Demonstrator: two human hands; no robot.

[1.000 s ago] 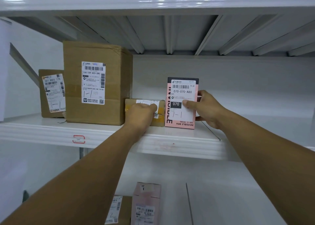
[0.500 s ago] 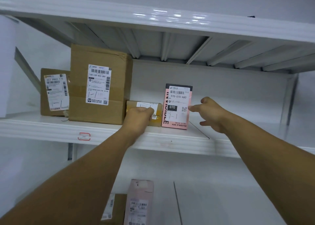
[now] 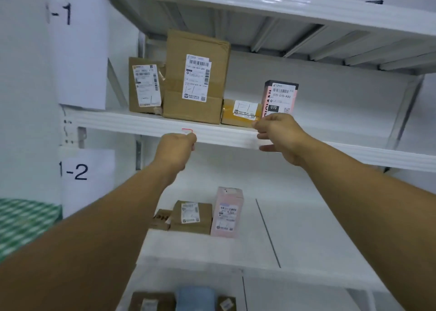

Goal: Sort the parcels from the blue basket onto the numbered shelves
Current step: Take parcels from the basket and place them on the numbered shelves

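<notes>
Both your left hand [image 3: 175,149] and right hand [image 3: 278,136] hang empty, fingers loosely curled, at the white metal shelf [image 3: 221,135] edge; judging from this, placement is done, and the blue basket, unseen here, comes next.

Single head-worn camera, close to white shelving [image 3: 165,125], faces forward and slightly upward; shelf label "1-1" [image 3: 61,13] at ten o'clock.

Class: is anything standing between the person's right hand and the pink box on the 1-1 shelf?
Nothing visible does. The right hand hangs empty at the shelf edge, just in front of the pink box, covering its lower part from this view.
</notes>
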